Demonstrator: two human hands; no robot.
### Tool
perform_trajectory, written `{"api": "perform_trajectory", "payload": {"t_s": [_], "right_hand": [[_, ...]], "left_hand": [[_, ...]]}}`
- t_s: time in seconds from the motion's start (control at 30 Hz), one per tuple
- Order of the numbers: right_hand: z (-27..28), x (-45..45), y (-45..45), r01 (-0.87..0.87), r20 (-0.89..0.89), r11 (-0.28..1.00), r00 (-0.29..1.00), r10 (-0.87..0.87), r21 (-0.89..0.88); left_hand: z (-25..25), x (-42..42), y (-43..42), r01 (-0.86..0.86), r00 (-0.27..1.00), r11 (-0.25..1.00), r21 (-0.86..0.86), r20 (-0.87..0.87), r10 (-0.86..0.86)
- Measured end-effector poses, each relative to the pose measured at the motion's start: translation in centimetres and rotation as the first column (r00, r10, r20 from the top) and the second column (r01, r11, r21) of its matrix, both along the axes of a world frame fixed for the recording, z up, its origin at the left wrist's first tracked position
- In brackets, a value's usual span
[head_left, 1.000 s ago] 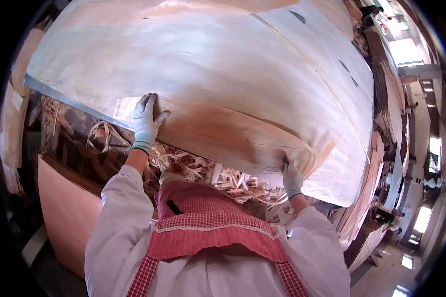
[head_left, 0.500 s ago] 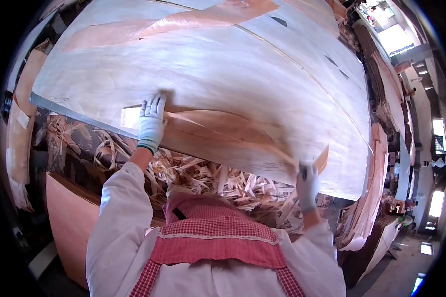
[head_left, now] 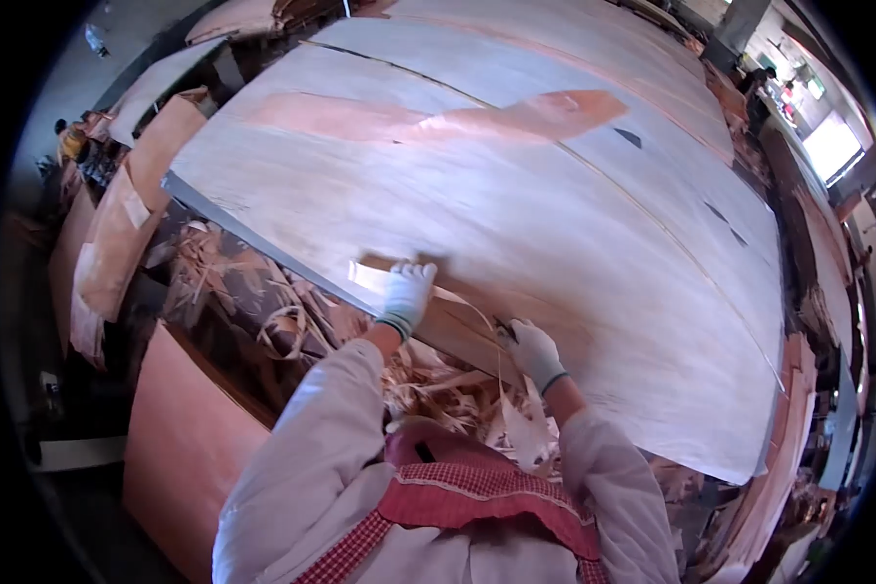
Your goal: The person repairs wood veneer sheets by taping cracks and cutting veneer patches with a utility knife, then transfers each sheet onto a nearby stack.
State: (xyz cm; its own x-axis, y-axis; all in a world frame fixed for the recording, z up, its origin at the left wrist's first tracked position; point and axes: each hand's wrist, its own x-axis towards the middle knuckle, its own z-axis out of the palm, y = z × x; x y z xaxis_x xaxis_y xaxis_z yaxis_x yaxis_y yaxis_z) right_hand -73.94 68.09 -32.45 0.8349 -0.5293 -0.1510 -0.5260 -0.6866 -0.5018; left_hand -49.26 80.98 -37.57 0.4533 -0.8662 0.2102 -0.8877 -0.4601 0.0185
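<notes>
My left hand, in a white glove, is curled over a piece of thin wood veneer near the front edge of a large pale veneer sheet. A narrow veneer strip curves from beside that hand and hangs over the sheet's front edge. My right hand, also gloved, is closed around a small dark tool, perhaps a knife; most of it is hidden. That hand is just right of the narrow strip, over the sheet.
Loose veneer scraps fill the space between my body and the sheet. A long pinkish veneer piece lies across the sheet. Curved veneer and a reddish panel stand at the left. More veneer stacks line the right side.
My right hand has come in from the far right, close to my left hand. My left fingers, flatter before, are now more bent. The view has shifted, and the narrow strip now hangs down.
</notes>
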Motion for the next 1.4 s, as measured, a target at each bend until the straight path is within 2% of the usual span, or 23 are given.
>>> {"api": "perform_trajectory", "payload": {"t_s": [0.2, 0.3, 0.33, 0.37, 0.4, 0.43, 0.47, 0.53, 0.57, 0.6, 0.63, 0.7, 0.77, 0.87, 0.9, 0.93, 1.0, 1.07, 1.13, 1.2, 1.3, 1.37, 1.4], "right_hand": [[-0.2, 1.8, -0.1, -0.063, -0.256, 0.997, 0.965, 0.051, -0.038], [0.3, 2.4, -0.7, -0.104, -0.305, 0.994, 0.948, 0.092, -0.023], [0.4, 2.5, -0.5, -0.111, -0.331, 0.994, 0.938, 0.105, 0.001], [0.3, 2.6, -0.5, -0.127, -0.316, 0.992, 0.941, 0.123, 0.006], [0.2, 2.9, -0.9, -0.144, -0.299, 0.990, 0.944, 0.138, 0.004], [0.0, 3.0, -1.2, -0.158, -0.282, 0.987, 0.948, 0.151, -0.002], [-1.0, 2.7, -1.4, -0.159, -0.245, 0.987, 0.957, 0.157, 0.009], [-2.9, 2.9, -2.2, -0.156, -0.153, 0.988, 0.976, 0.156, 0.014], [-3.0, 2.7, -2.5, -0.156, -0.117, 0.988, 0.981, 0.157, 0.020], [-3.3, 2.5, -2.5, -0.162, -0.074, 0.987, 0.984, 0.163, 0.019], [-1.2, 2.8, -2.2, -0.171, -0.056, 0.985, 0.983, 0.172, 0.035], [-1.0, 2.8, -2.3, -0.165, -0.103, 0.985, 0.980, 0.169, 0.047], [1.3, 3.8, -1.6, -0.091, -0.262, 0.988, 0.958, 0.120, 0.121], [3.6, 5.6, -0.3, 0.027, -0.236, 0.991, 0.972, 0.005, 0.131], [0.7, 5.0, -0.8, 0.102, -0.236, 0.981, 0.970, -0.062, 0.165], [-1.9, 4.0, -1.5, 0.178, -0.245, 0.963, 0.961, -0.127, 0.202], [-1.1, 5.1, -1.8, 0.465, -0.308, 0.754, 0.883, -0.355, 0.464], [0.1, 7.1, -1.8, 0.561, -0.282, 0.786, 0.822, -0.494, 0.259], [3.7, 11.3, -2.3, 0.603, -0.203, 0.787, 0.793, -0.575, 0.127], [6.0, 16.6, -0.8, 0.603, 0.166, 0.674, 0.681, -0.714, 0.426], [12.7, 26.1, 0.4, 0.591, 0.094, 0.509, 0.591, -0.801, 0.625], [14.3, 31.3, -0.5, 0.517, 0.269, 0.652, 0.630, -0.728, 0.554], [16.5, 34.0, -1.1, 0.522, 0.187, 0.640, 0.674, -0.715, 0.564]], "left_hand": [[4.4, -1.6, 9.1, -0.066, 0.995, 0.994, 0.091, -0.064, 0.072], [0.3, 1.5, 20.0, -0.040, 0.994, 0.986, 0.162, 0.107, 0.023], [1.3, 2.7, 22.8, -0.130, 0.991, 0.854, 0.505, 0.055, 0.118], [0.5, 4.3, 26.5, -0.278, 0.921, 0.771, 0.573, -0.068, 0.383], [3.0, 4.5, 29.1, -0.237, 0.849, 0.716, 0.657, -0.217, 0.481], [1.9, 7.6, 31.5, 0.153, 0.909, 0.404, 0.902, -0.289, 0.302], [1.0, 9.5, 32.2, 0.154, 0.813, 0.377, 0.913, -0.334, 0.478], [2.6, 12.7, 31.9, 0.237, 0.745, 0.805, 0.543, -0.634, 0.208], [5.7, 13.1, 28.3, 0.069, 0.501, 0.928, 0.367, -0.817, 0.286], [10.5, 12.5, 23.9, -0.074, 0.369, 0.988, 0.138, -0.916, 0.156], [10.6, 15.0, 22.2, -0.219, 0.166, 0.975, 0.021, -0.984, 0.058], [9.7, 21.1, 17.9, -0.404, 0.190, 0.914, -0.050, -0.981, 0.031], [11.0, 27.7, 12.6, -0.396, 0.432, 0.908, -0.137, -0.900, 0.053], [13.2, 38.9, 3.7, -0.465, 0.387, 0.716, -0.520, -0.847, -0.364], [13.7, 43.5, 0.6, -0.436, 0.392, 0.644, -0.629, -0.777, -0.493], [15.4, 47.3, -1.9, -0.382, 0.500, 0.649, -0.658, -0.738, -0.454], [20.1, 54.6, -8.2, -0.263, 0.689, 0.654, -0.709, -0.613, -0.387], [26.2, 58.8, -13.3, -0.143, 0.873, 0.633, -0.761, -0.399, -0.281], [32.0, 60.6, -17.5, -0.180, 0.867, 0.585, -0.791, -0.409, -0.285], [34.6, 64.3, -22.5, -0.185, 0.877, 0.427, -0.885, -0.345, -0.336], [38.6, 64.9, -25.2, -0.158, 0.746, 0.360, -0.919, -0.350, -0.566], [39.6, 65.1, -24.3, -0.054, 0.684, 0.488, -0.871, -0.388, -0.618], [40.6, 64.1, -23.2, 0.010, 0.646, 0.550, -0.835, -0.414, -0.641]]}}
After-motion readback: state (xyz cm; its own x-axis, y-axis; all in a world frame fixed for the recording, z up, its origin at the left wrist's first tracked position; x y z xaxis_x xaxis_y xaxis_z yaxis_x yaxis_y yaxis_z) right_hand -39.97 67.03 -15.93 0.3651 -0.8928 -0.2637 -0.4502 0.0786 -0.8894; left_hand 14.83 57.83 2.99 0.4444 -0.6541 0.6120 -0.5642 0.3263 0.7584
